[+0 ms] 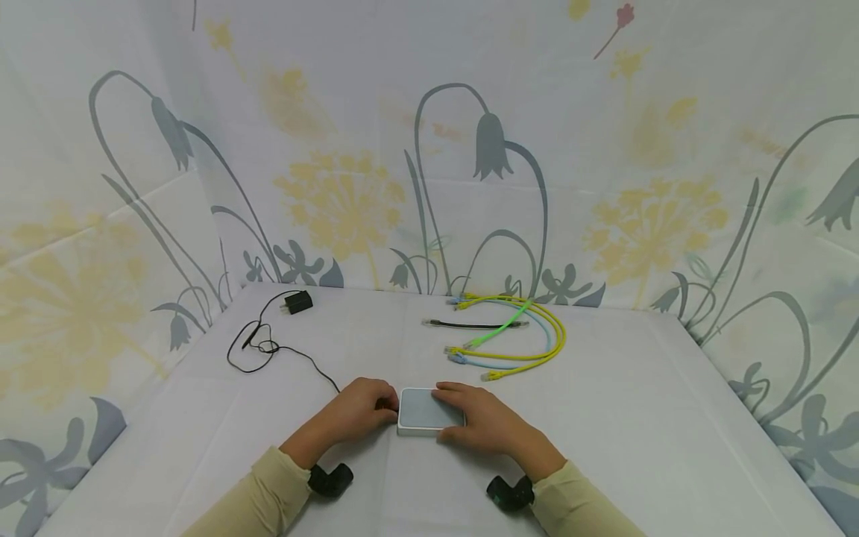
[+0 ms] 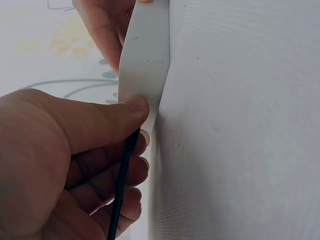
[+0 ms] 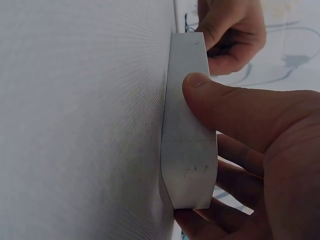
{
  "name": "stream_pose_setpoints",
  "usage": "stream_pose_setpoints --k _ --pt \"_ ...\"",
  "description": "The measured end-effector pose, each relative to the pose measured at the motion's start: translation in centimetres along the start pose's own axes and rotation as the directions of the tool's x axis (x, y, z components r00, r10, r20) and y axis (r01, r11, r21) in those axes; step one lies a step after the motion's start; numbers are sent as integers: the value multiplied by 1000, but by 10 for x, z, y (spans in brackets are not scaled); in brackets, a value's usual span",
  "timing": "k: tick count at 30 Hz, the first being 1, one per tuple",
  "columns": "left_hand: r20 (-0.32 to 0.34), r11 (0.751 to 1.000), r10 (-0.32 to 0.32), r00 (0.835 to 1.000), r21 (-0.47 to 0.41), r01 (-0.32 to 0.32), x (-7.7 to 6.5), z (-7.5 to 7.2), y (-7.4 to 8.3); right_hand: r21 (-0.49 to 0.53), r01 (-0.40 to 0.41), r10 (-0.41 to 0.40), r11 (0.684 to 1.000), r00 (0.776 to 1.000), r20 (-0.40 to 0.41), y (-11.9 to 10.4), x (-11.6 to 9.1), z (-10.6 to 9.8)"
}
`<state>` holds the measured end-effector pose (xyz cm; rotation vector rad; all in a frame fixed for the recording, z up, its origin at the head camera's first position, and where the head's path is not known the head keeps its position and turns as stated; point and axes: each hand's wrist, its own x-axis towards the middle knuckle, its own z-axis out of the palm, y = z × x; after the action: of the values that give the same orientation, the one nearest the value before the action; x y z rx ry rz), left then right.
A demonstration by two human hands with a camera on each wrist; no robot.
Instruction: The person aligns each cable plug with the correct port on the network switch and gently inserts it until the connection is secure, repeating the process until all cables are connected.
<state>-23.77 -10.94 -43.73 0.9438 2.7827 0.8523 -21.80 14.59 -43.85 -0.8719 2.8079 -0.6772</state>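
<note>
A flat white box [image 1: 417, 409] with a grey-blue top lies on the table between my hands. My right hand [image 1: 488, 424] grips it from the right, the thumb on its near side wall [image 3: 187, 120] and the other fingers round the far side. At the box's left side, my left hand [image 1: 362, 409] pinches the end of a thin black cable [image 2: 120, 187] between thumb and fingers. The cable's tip is hidden behind the thumb, right at the box's side. From there the cable runs back to a black power adapter [image 1: 298, 301] at the far left.
Behind the box lie several network cables: yellow ones [image 1: 558, 328], a light blue one [image 1: 548, 339], a short green one [image 1: 499, 327] and a short black one [image 1: 470, 325]. Loops of the black cable lie at the back left. A flowered cloth [image 1: 376, 97] hangs behind the white table.
</note>
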Motion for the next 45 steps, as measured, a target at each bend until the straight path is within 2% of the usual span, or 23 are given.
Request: stream_pose_setpoints --k 7,15,19,24,36,45 --pt "0 999 -30 1000 -19 30 0 1 0 0 7 -7 1000 1000 3 1 0 0" --pt "89 993 -92 992 -71 99 1 -6 -6 3 28 -28 1000 1000 -5 3 -1 1" --pt "123 996 -73 990 -46 79 0 -10 -12 15 31 -30 999 1000 -1 3 -1 1" --pt "137 998 -38 990 -44 44 -1 -12 -11 16 29 -29 999 1000 2 3 -1 1" --pt "110 999 -10 994 -39 14 -1 -9 -9 6 24 -23 1000 1000 -7 1 -2 0" --pt "96 1000 4 995 -2 -4 -1 -8 -8 12 21 -21 1000 1000 -6 2 -1 2"
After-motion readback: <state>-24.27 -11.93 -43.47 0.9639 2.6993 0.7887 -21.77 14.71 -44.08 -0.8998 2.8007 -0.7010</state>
